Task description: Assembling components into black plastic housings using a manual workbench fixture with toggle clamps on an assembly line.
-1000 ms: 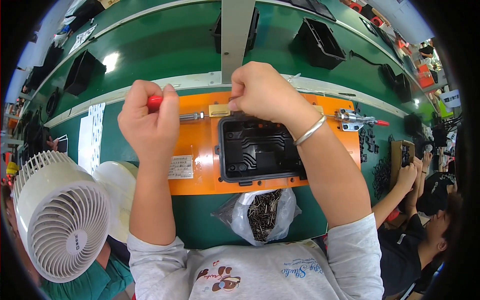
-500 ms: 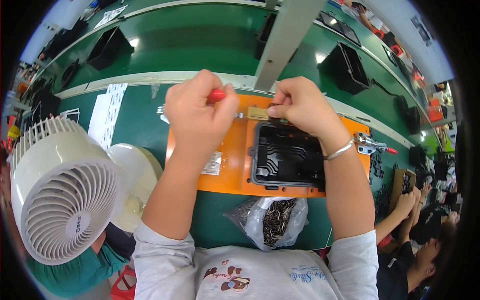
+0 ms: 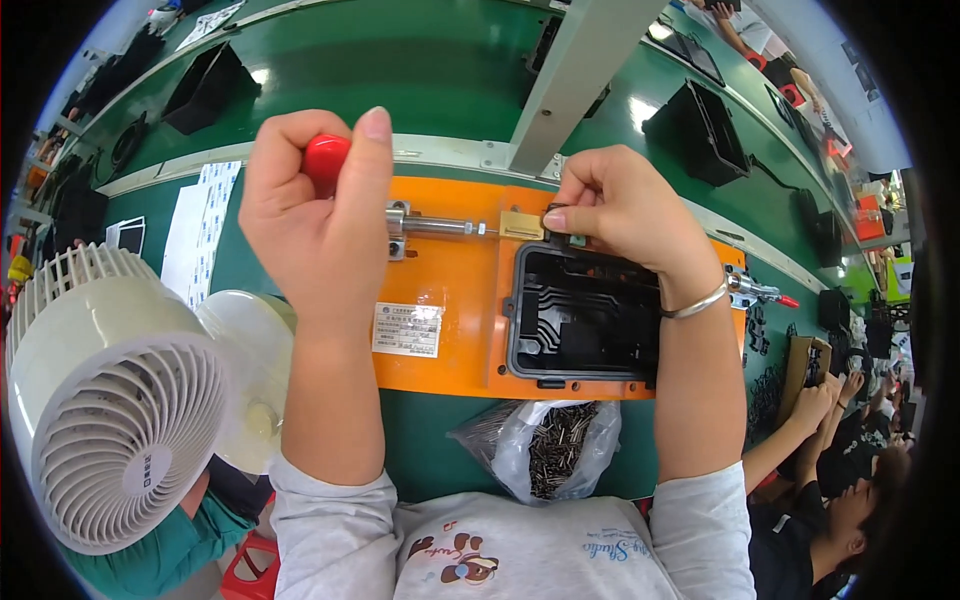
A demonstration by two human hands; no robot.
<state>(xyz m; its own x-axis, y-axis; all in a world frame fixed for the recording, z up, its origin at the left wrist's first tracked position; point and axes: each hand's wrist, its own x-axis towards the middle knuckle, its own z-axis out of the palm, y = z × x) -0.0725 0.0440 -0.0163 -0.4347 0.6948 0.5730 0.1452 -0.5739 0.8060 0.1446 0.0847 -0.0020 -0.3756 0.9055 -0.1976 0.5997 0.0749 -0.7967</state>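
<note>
My left hand (image 3: pixel 310 220) is closed around the red handle (image 3: pixel 326 165) of a push-pull toggle clamp. The clamp's metal rod (image 3: pixel 445 227) points right toward a brass block (image 3: pixel 521 226) on an orange fixture plate (image 3: pixel 455 375). My right hand (image 3: pixel 630 210) pinches a small black part (image 3: pixel 554 220) at the block's right end; the fingers hide much of it. Just below lies an open black plastic housing (image 3: pixel 585 310), seated in the fixture, its right edge covered by my right forearm.
A bag of metal pins (image 3: pixel 560 450) sits between me and the fixture. At left stands a white fan (image 3: pixel 130 400) beside paper sheets (image 3: pixel 200 235). Another toggle clamp (image 3: pixel 750 288) is on the right. Black bins (image 3: pixel 697 133) rest beyond a metal post (image 3: pixel 575 85). A co-worker's hands (image 3: pixel 815 405) are at right.
My left hand has moved left and toward the far side with the red handle, leaving the clamp's rod in sight. My right hand stays at the small black part.
</note>
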